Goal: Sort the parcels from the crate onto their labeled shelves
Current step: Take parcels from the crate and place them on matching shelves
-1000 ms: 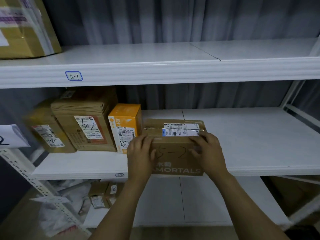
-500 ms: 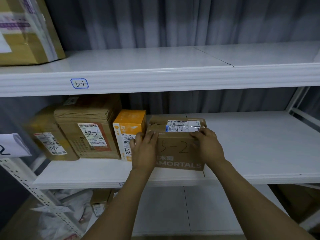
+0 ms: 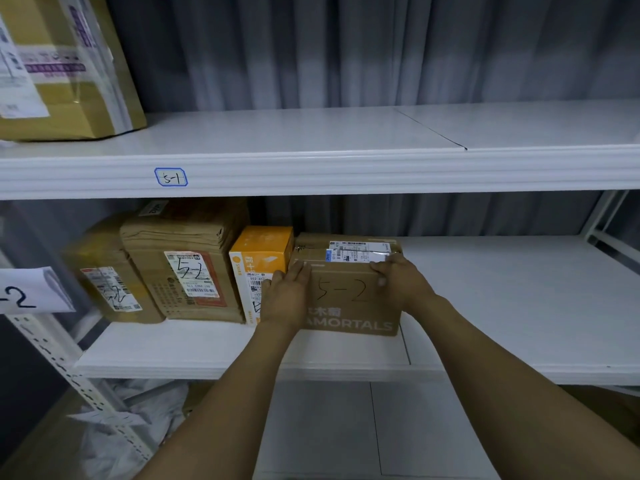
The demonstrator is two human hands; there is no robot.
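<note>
Here, at nine o'clock of the view, a white paper sign [image 3: 24,292] marked "-2" hangs by the rack's upright. At ten o'clock a large taped carton [image 3: 62,64] sits on the upper shelf [image 3: 346,168], whose front edge bears a blue-bordered label [image 3: 170,177] reading "5-1". At seven o'clock, crumpled pale bags [image 3: 131,427] lie on the lowest level.

On the middle shelf [image 3: 519,306] a row of parcels stands side by side. From the left come a yellowish parcel [image 3: 104,285], a brown paper-wrapped parcel [image 3: 187,268] marked "5-2", and an orange box [image 3: 258,258].

Just beside the orange box, near the centre of the view, the cardboard box [image 3: 346,296] rests flat on the middle shelf. It has "5-2" handwritten on its front and a white shipping label on top.

The left hand [image 3: 285,299] lies at this box's nine o'clock. Its fingers are straight and together, pressed flat on the front face near the left edge, and they grasp nothing.

The right hand [image 3: 398,285] is at the box's two o'clock. Its fingers are curled over the top right corner and its thumb is on the front face, gripping the box.
</note>
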